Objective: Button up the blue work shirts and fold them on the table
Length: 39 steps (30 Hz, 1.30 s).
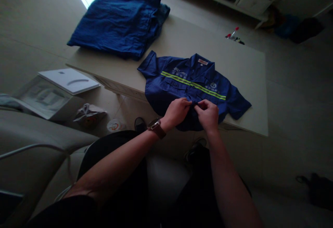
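Observation:
A blue short-sleeved work shirt [179, 87] with a yellow-green reflective stripe lies front up on the white table [249, 72]. Its collar points to the far side, and its lower part hangs over the near edge. At the middle of the shirt front, my left hand [179, 111] pinches the cloth along the opening. Close beside it, my right hand [208, 115] pinches the same strip, fingertips almost touching the left ones. Whether a button sits between the fingers is hidden. A watch [156, 127] with a brown strap is on my left wrist.
Folded blue clothes [117, 21] are piled on the table's far left. A white box [69, 80] stands on a clear bin [47, 96] left of the table, near a crumpled bag [90, 115] and a cup [116, 125]. Red-capped bottles [232, 35] show behind the far edge.

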Each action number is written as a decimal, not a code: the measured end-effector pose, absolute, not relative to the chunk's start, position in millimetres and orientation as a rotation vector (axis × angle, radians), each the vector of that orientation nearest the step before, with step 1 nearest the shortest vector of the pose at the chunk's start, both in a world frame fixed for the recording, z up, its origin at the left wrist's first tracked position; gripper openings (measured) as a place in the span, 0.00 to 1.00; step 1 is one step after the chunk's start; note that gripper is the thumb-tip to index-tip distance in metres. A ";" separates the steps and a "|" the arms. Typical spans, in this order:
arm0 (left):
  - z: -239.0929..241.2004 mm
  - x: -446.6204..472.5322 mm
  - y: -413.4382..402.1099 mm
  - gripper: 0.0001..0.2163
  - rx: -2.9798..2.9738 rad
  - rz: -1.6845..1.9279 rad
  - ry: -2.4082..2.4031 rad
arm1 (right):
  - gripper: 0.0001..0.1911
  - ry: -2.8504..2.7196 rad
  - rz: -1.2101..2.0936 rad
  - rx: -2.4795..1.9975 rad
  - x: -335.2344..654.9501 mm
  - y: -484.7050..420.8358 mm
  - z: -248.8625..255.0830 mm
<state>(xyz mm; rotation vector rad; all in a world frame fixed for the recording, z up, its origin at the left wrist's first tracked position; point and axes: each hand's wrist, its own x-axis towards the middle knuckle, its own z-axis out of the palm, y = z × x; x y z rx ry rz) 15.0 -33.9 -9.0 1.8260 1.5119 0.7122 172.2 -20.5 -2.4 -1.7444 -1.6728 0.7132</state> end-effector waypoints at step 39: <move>-12.2 12.3 -30.0 0.07 1.575 0.837 1.674 | 0.18 -1.767 0.663 -1.617 187.2 -12.3 4.7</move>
